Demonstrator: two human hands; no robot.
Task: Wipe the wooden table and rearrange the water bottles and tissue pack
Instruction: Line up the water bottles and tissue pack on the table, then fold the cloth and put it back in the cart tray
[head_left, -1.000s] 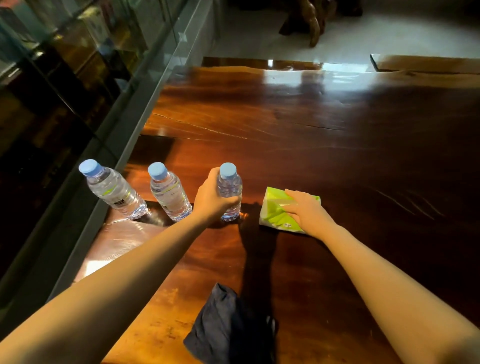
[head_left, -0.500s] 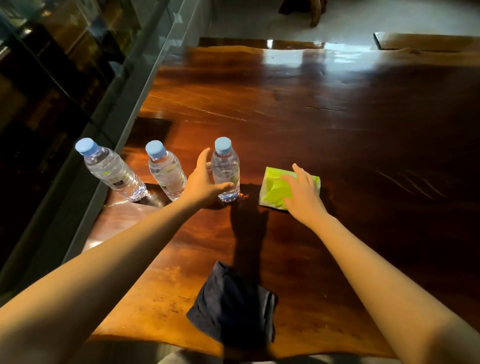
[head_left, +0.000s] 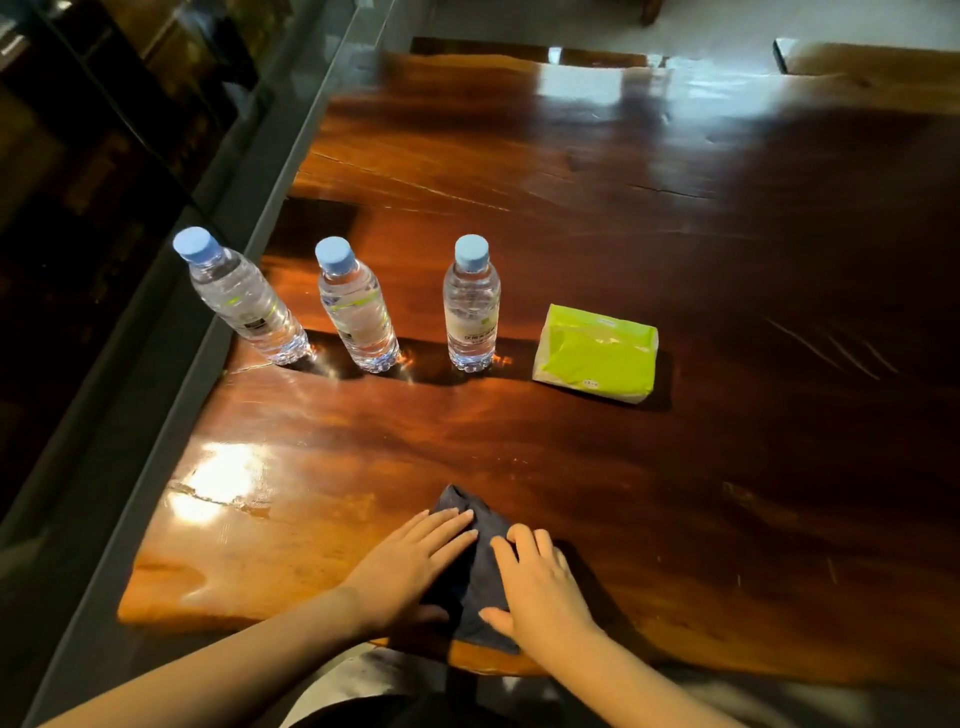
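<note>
Three clear water bottles with blue caps stand in a row on the glossy wooden table (head_left: 597, 218): a left bottle (head_left: 241, 301), a middle bottle (head_left: 356, 312) and a right bottle (head_left: 471, 306). A green tissue pack (head_left: 597, 356) lies flat just right of them. Near the table's front edge lies a dark blue cloth (head_left: 480, 577). My left hand (head_left: 410, 561) rests flat on the cloth's left side, and my right hand (head_left: 540, 587) rests flat on its right side. Both hands have fingers extended and cover much of the cloth.
A grey metal frame with glass (head_left: 218, 208) runs along the table's left edge, close to the left bottle. A second wooden surface (head_left: 872, 62) sits at the far right. Pale floor shows beyond the table's far end.
Both hands left the right bottle and the tissue pack and pulled back to the dark cloth at the front edge. The bottles and pack stand free. The camera view shifted downward.
</note>
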